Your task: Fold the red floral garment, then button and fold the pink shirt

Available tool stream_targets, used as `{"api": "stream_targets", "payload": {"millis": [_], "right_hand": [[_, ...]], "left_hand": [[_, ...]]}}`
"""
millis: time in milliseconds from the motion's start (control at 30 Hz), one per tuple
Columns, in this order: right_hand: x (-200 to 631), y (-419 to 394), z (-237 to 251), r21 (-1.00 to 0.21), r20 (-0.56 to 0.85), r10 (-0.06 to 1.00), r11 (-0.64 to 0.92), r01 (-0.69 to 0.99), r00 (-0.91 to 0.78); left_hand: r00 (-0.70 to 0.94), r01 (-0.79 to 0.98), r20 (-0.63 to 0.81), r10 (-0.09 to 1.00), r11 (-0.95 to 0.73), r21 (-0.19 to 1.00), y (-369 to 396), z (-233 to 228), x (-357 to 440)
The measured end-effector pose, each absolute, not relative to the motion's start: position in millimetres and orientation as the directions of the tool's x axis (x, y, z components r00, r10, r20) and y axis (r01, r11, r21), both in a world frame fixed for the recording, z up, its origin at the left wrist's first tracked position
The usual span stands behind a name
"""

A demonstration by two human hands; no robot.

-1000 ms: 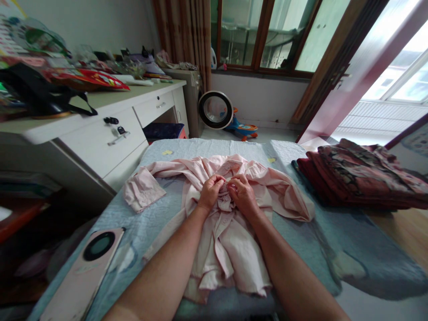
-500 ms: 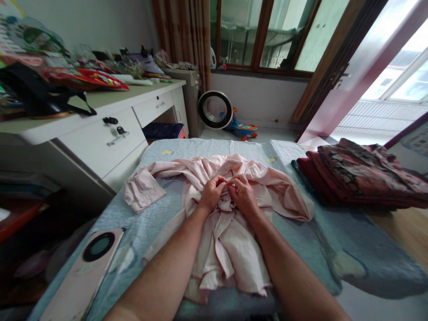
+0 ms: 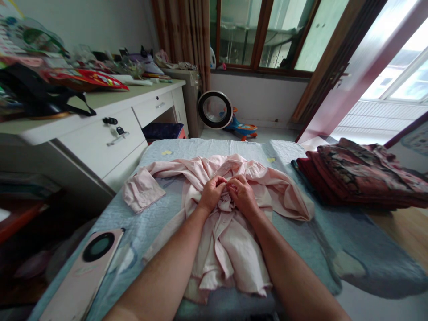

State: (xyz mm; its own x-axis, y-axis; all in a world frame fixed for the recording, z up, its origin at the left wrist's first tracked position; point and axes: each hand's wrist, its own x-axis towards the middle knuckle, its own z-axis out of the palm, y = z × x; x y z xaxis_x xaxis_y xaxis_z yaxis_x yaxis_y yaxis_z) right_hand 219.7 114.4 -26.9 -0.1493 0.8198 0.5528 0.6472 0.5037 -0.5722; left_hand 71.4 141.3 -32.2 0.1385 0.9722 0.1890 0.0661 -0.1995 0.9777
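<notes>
A pale pink button-up shirt (image 3: 240, 249) lies spread on a light blue quilted cover (image 3: 294, 245), its sleeves stretched out to both sides. My left hand (image 3: 211, 192) pinches the shirt's front near the upper middle. Close against it, my right hand (image 3: 241, 192) pinches the same bunched fabric, and the fingertips of both hands almost meet. A button (image 3: 225, 220) shows on the placket just below the hands. Whatever small part sits between the fingertips is hidden. The folded cuff (image 3: 142, 189) of one sleeve rests at the left.
A pink phone-like slab with a dark round panel (image 3: 83, 272) lies at the front left. Folded dark red and floral cloths (image 3: 364, 174) are stacked at the right. A white desk (image 3: 110, 142) with cluttered top stands left. Beyond the cover is a blue-orange ride-on toy (image 3: 242, 128).
Almost nothing differs. Both hands stay at the same spot on the shirt, with only slight finger movement.
</notes>
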Motion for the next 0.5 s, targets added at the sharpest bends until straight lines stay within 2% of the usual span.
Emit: {"api": "stream_targets", "payload": {"millis": [500], "right_hand": [[219.8,116.2,-27.0,-0.598,0.557,0.82,0.508,0.62,-0.134]], "left_hand": [[0.137,0.045,0.178,0.975,-0.185,0.982,139.8,-30.3,71.5]]}}
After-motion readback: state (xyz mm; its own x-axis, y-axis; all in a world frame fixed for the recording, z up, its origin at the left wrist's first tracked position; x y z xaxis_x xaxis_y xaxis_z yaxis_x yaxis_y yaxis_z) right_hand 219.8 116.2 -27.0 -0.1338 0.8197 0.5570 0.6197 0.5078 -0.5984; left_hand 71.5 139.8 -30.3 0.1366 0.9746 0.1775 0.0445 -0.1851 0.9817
